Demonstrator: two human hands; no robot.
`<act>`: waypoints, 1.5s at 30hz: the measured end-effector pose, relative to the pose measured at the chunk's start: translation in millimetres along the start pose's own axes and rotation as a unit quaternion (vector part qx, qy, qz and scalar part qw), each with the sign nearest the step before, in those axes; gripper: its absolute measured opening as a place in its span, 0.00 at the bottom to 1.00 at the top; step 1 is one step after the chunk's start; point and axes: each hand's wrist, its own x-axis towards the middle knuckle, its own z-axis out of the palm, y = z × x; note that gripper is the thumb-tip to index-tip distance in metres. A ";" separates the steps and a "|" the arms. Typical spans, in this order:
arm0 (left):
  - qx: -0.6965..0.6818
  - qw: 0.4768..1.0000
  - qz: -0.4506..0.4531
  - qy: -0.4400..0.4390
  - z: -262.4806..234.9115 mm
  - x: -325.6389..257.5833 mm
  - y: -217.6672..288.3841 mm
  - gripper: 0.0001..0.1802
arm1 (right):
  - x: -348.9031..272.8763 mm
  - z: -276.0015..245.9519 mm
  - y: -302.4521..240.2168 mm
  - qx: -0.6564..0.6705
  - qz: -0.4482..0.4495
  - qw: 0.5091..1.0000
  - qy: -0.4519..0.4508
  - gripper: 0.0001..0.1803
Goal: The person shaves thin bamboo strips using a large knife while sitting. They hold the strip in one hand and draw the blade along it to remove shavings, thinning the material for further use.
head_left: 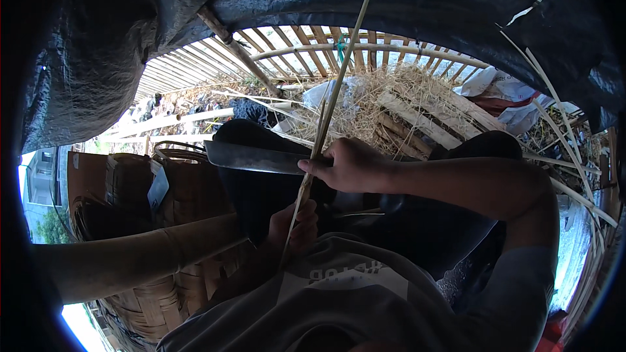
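Observation:
A long thin bamboo strip (345, 58) rises from my lap, leaning a little to the right toward its top. Its lower part is wrapped in the fingers of my left hand (295, 227), close to my shirt. Just above, my right hand (352, 166) is closed round a large knife whose handle is hidden in the fist. The broad dark blade (254, 158) points left and meets the strip. My right thumb presses on the strip beside the blade. Near my left hand the strip looks split or frayed.
A thick bamboo pole (143, 257) crosses at the left, over woven bamboo baskets (153, 303). Straw (417, 85) and wooden slats (414, 114) lie ahead, before a slatted fence (313, 49). Loose strips (554, 94) stand at the right. A black tarp (287, 0) hangs overhead.

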 end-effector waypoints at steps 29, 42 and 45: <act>0.111 0.984 -0.065 0.119 49.0 12.5 17.7 0.09 | -2.2 -16.7 22.0 0.071 0.138 0.987 -0.044 0.33; 0.022 0.988 -0.136 -0.075 19.5 129.3 7.0 0.16 | -20.8 -70.2 62.8 0.009 0.258 0.966 0.014 0.28; -0.049 0.988 -0.105 -0.102 10.7 141.5 -4.1 0.13 | -14.4 -66.0 77.6 -0.002 0.283 0.959 0.027 0.32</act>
